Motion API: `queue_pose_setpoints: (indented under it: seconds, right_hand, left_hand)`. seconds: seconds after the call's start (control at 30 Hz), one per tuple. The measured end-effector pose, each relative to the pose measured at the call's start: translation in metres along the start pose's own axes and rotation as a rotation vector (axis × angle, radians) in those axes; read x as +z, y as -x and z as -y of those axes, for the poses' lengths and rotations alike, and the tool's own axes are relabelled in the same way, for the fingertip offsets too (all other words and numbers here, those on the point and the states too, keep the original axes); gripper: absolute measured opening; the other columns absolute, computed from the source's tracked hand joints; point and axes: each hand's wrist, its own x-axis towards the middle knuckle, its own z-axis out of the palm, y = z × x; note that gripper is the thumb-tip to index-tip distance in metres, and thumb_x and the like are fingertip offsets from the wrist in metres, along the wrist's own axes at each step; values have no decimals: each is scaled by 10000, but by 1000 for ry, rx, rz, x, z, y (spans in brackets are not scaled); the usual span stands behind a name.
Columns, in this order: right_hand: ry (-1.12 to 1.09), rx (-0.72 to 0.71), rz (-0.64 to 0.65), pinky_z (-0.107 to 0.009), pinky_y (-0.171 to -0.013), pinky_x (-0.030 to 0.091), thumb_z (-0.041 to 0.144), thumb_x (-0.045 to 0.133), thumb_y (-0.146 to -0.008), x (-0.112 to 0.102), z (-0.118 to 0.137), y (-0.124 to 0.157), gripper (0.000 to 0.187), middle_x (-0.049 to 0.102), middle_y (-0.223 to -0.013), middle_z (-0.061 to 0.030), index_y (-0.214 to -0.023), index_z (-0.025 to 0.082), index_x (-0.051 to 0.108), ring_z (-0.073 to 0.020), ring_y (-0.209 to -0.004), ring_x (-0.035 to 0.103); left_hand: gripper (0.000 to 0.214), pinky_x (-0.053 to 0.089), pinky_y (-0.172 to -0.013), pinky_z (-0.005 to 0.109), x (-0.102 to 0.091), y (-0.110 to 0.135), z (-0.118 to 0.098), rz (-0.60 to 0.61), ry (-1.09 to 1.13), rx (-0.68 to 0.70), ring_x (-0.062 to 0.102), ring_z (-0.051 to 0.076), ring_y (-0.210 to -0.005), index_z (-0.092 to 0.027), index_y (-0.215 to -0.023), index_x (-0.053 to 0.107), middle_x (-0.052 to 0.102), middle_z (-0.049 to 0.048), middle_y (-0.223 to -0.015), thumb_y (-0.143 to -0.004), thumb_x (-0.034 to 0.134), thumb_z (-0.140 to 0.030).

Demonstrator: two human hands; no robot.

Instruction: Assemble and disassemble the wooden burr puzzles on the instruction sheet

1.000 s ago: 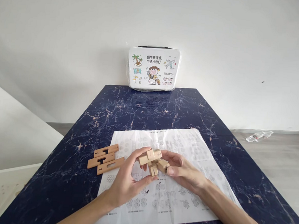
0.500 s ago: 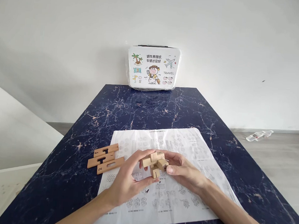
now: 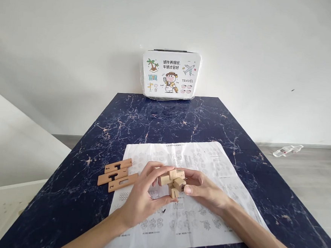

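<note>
Both hands hold a small wooden interlocking puzzle (image 3: 173, 181) just above a printed instruction sheet (image 3: 183, 193). My left hand (image 3: 143, 198) grips it from the left, thumb below and fingers curled over the top. From the right, my right hand (image 3: 203, 189) pinches it between thumb and fingers. Three flat numbered wooden pieces (image 3: 117, 174) with slots lie side by side on the table, left of the sheet and apart from both hands.
The dark blue marble table (image 3: 166, 116) runs back to a white wall, where a white illustrated case (image 3: 170, 75) stands upright. A plastic bottle (image 3: 287, 150) lies on the floor at the right. A white surface sits at the lower left.
The puzzle has been turned slightly in my hands and lowered a little toward the sheet. My left fingers have shifted over its top. The loose pieces have not moved.
</note>
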Motion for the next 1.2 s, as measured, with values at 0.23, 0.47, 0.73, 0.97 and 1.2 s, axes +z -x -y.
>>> queue_pose_setpoints:
  seconds: [0.23,0.47,0.73,0.97,1.2]
  right_hand:
    - [76,8,12,-455,-912,586,485,925,-843,4,-3,0,538,758,-1065,-82,-1285,227,758,-267,-985,711]
    - [329,-159,-95,-493,-1005,576,603,689,-1024,11,-6,3,495,734,-1271,-111,-1386,273,615,-284,-1138,713]
    - [950,-443,-293,-372,-743,533,536,449,-1142,9,-12,5,358,648,-972,-70,-1076,230,622,-211,-807,624]
    - [891,-266,-228,-312,-590,398,592,412,-1136,8,-9,6,537,539,-679,7,-761,221,515,-147,-589,490]
    - [538,-87,-107,-272,-445,301,693,421,-1096,8,-11,6,604,388,-516,70,-702,238,466,-100,-428,326]
  left_hand:
    - [671,637,-872,368,2,0,7,40,2,67,716,228,-1032,-413,-1486,531,708,26,-1280,-918,881,-338]
    - [690,629,-782,342,0,0,5,-2,52,-19,658,168,-785,-412,-1460,571,760,-11,-1102,-863,912,-460]
    - [717,637,-872,394,-1,0,4,72,155,-63,666,192,-854,-427,-1490,555,728,-15,-1041,-865,901,-493]
    - [709,603,-1042,457,-2,-2,2,87,118,7,696,273,-1182,-441,-1499,546,695,28,-1319,-878,884,-495]
    - [704,631,-983,423,1,1,4,66,52,139,700,252,-1101,-403,-1543,512,684,56,-1284,-924,840,-473]
